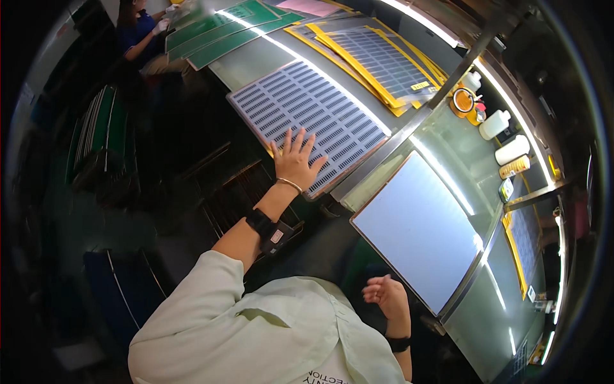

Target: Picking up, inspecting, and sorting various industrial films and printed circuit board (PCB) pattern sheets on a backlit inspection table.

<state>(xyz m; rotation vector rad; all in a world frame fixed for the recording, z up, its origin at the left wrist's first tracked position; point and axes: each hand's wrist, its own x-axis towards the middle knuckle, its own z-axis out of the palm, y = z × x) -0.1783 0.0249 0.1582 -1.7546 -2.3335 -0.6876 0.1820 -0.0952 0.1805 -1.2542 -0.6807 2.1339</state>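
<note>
A circuit board panel [307, 105] printed with rows of dark small blocks lies flat on the bench, left of a metal post. My left hand [295, 161] rests on its near edge, palm down and fingers spread. To the right, a plain white board [419, 227] with a thin brown edge lies on the glossy bench. My right hand [387, 296] is just off that board's near edge, close to my body. Its fingers are loosely bent, and nothing shows in them.
Yellow-edged film sheets [384, 54] lie behind the panel; green boards [230, 32] lie farther left. Bottles [495, 125] and a tape roll [462, 101] line the back right. A metal frame post [409, 128] crosses the bench. Another person [144, 35] works at far left.
</note>
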